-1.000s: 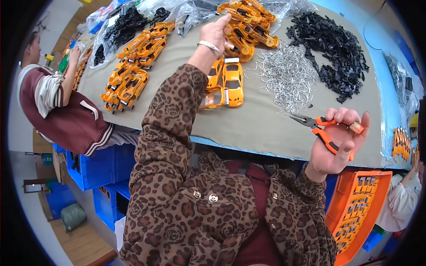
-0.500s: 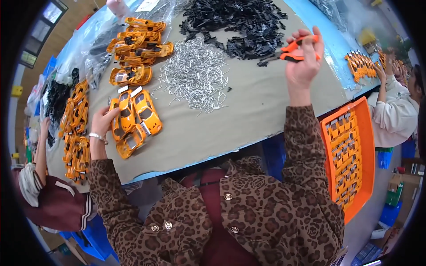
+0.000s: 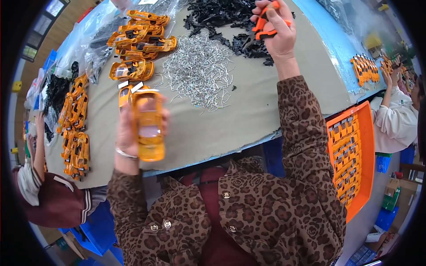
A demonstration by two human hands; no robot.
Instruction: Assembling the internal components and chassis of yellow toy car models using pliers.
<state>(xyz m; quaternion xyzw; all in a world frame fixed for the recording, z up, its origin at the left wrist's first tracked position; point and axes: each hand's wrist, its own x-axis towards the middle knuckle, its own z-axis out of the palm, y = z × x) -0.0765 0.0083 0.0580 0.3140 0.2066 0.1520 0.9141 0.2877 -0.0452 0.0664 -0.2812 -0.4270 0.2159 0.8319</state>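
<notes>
Head view: left hand [image 3: 133, 133] closing fully around an orange toy car body [image 3: 148, 126], lifting it clear of the grey table covering [image 3: 248, 111] at the near edge, car blurred, long axis running toward the person. Right hand [image 3: 277, 33] gripping tight on orange-handled pliers [image 3: 266, 20], reaching to the far side of the table, hovering over the pile of black plastic parts [image 3: 230, 17]; whether the pliers' nose is pinching anything, cannot tell. Lying between the two hands: heap of small silver metal clips [image 3: 199, 73], spreading across the middle of the covering. Sitting beyond the held car: cluster of further orange car bodies [image 3: 140, 35], some stacking on one another, one lying just beside the left hand's fingers. Running along the left side: row of orange car bodies [image 3: 75, 128]. Hanging off the right side below table level: orange tray [image 3: 366, 155] carrying rows of orange parts. Working at either side: other people, one in a maroon top [image 3: 57, 204], one in a white sleeve [image 3: 395, 119].
</notes>
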